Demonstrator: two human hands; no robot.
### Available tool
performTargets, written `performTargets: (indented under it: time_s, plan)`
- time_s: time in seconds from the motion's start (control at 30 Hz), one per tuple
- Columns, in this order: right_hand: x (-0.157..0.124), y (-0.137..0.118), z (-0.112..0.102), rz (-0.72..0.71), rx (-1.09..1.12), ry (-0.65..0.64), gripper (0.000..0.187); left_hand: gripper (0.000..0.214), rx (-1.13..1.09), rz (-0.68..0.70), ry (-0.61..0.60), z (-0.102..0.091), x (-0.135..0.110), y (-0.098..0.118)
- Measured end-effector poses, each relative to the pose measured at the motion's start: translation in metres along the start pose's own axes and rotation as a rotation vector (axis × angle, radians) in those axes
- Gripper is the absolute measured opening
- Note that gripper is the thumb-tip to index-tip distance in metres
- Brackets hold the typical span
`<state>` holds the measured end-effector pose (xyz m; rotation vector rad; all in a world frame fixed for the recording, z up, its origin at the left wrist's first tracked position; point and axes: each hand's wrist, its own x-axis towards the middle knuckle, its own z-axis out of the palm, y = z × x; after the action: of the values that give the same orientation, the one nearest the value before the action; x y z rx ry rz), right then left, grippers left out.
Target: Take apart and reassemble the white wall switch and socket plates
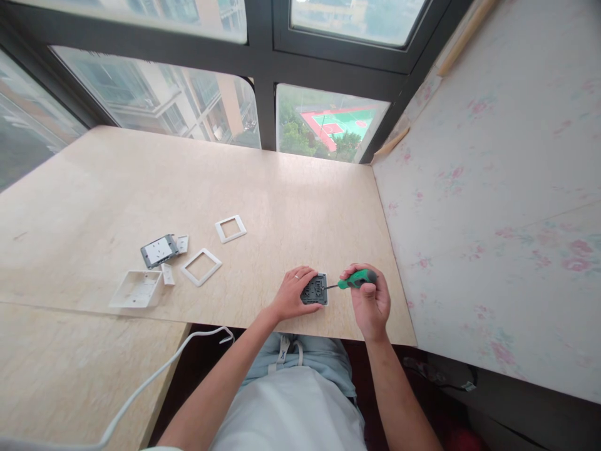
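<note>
My left hand (297,294) grips a wall socket (315,289) by its sides, holding it face down on the sill near the front edge. Its dark grey back with terminals faces up, and a white rim shows along the right side. In my right hand (370,300) is a screwdriver (357,279) with a green and black handle, my fingers closed round it. The screwdriver lies nearly level, pointing left, and its thin shaft reaches the right part of the socket's back. Whether the tip sits in a screw is too small to tell.
To the left lie two white cover frames (201,267), another socket (159,250) face up, small white pieces (168,274) and an open white back box (137,289). A white cable (154,376) crosses the lower left. Windows stand behind, a papered wall (493,219) at right.
</note>
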<state>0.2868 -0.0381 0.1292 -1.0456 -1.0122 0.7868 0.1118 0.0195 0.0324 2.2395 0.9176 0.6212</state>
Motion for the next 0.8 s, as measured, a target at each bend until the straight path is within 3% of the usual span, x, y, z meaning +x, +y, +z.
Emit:
performTargets:
  time_s: [0.27, 0.53, 0.8]
  plan:
    - [-0.003, -0.005, -0.001, -0.1, -0.105, -0.075, 0.03, 0.082, -0.006, 0.007, 0.008, 0.0, 0.0, 0.0]
    - [0.003, -0.014, -0.005, -0.427, -0.445, -0.32, 0.058, 0.081, -0.011, -0.013, -0.004, -0.001, 0.0, 0.002]
    - [0.011, -0.053, -0.007, -0.341, -0.711, -0.451, 0.05, 0.081, -0.014, -0.009, 0.008, 0.0, 0.0, 0.001]
